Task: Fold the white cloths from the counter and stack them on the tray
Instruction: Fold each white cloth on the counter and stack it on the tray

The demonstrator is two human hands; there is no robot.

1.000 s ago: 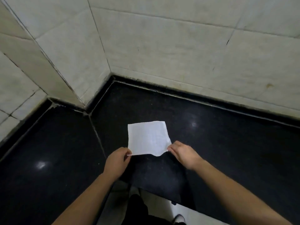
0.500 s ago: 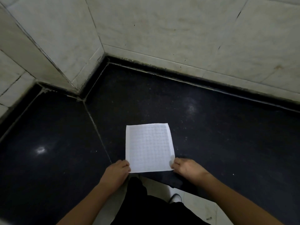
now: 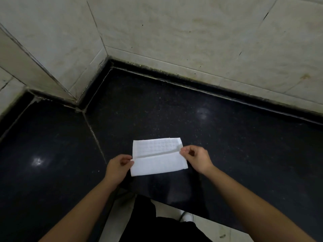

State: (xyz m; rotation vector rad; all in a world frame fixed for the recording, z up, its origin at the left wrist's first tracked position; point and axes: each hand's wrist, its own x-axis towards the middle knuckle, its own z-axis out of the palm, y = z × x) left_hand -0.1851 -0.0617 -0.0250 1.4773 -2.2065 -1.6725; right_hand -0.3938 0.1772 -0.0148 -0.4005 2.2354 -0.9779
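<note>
One white cloth (image 3: 158, 165) with a grid texture lies on the black counter (image 3: 227, 140) near its front edge. Its near half is lifted and folded part-way over the far half, so the free edge runs across the middle. My left hand (image 3: 118, 166) pinches the left corner of that folded edge. My right hand (image 3: 196, 158) pinches the right corner between thumb and fingers. No tray is in view.
The black counter runs into a corner under beige tiled walls (image 3: 174, 32), with a seam (image 3: 94, 133) left of the cloth. Below the counter's front edge I see dark trousers (image 3: 157, 229), a white shoe (image 3: 187, 216) and pale floor.
The cloth lay flat as a full square half a second ago with my hands at its near corners. Both hands have lifted those corners and carried them away from me, folding the near half over.
</note>
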